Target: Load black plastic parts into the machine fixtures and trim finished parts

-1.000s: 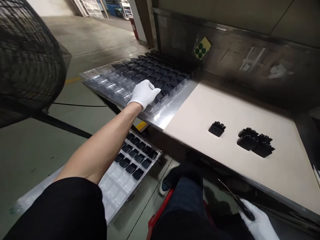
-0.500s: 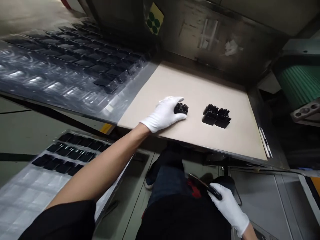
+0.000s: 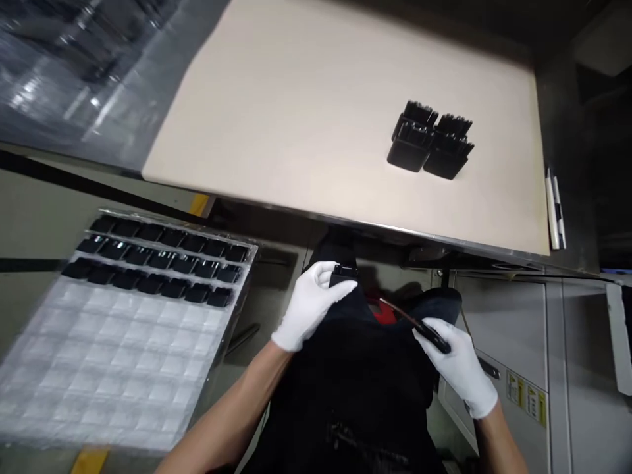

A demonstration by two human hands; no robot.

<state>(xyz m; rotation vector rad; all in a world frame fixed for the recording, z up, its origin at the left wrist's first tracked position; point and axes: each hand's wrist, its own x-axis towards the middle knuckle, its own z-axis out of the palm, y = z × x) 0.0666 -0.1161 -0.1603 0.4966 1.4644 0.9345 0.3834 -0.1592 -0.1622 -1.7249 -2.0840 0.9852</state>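
My left hand (image 3: 307, 308), in a white glove, pinches a small black plastic part (image 3: 344, 279) between thumb and fingers, in front of my body and below the table edge. Wrapped around the black handle of a thin-bladed knife (image 3: 430, 334) is my gloved right hand (image 3: 459, 368). Its narrow blade points up and left toward the part, with a gap between them. On the tan board (image 3: 296, 99) stands a tight group of similar black parts (image 3: 409, 150), their toothed edges upward.
At lower left, a clear plastic tray (image 3: 123, 368) has rows of black parts in its far pockets. Another clear tray (image 3: 64, 59) lies on the table at upper left. Slim white sticks (image 3: 553, 210) rest by the board's right edge. A grey cabinet (image 3: 513, 316) stands at right.
My left hand has lifted the black part off the board and brought it down toward my body, nearer the knife. My right hand still holds the knife. The view has tilted downward.
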